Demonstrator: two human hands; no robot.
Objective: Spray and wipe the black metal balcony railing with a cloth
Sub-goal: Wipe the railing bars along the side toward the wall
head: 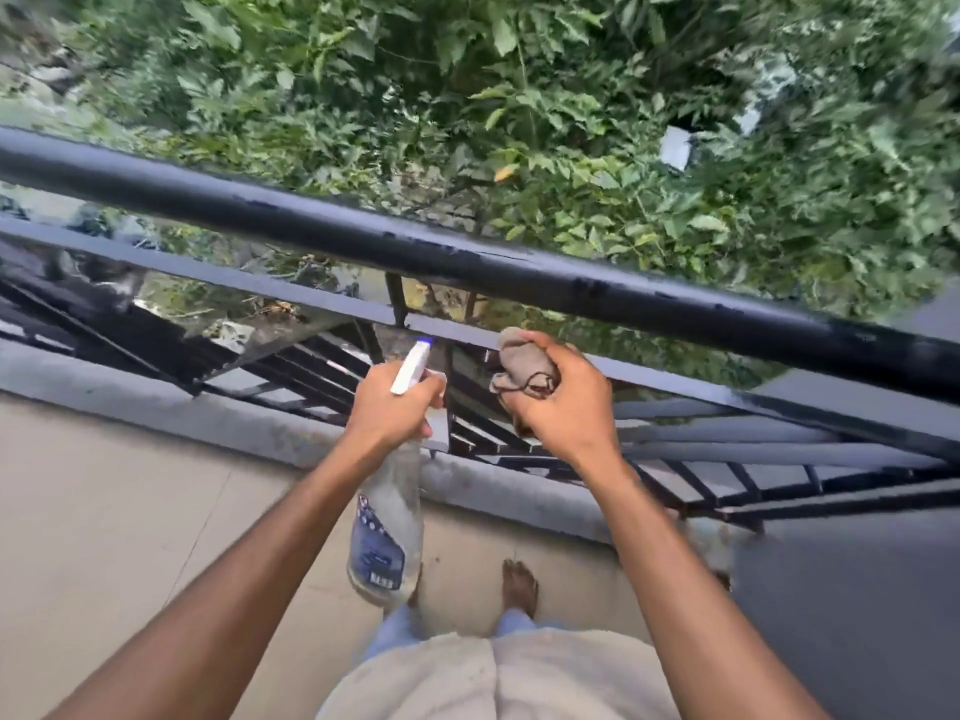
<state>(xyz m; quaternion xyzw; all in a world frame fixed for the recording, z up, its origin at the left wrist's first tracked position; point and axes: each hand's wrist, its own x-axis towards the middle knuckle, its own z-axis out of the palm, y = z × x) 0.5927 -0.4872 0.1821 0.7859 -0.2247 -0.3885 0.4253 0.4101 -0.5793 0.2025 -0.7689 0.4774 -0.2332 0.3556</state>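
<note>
Diagonally across the view runs the black railing [467,262], its round top bar scuffed and chipped, with a flatter rail and slanted bars below. Just under the top bar, the cloth [524,363] sits bunched in the right hand [561,407], whose grip is clamped around it. Beside it, the left hand [389,407] has its grip closed on the neck of the spray bottle [387,517], the white nozzle pointing at the flat rail. Green foliage [519,96] lies beyond. A bare foot [519,584] stands on the balcony floor [130,511].
</note>
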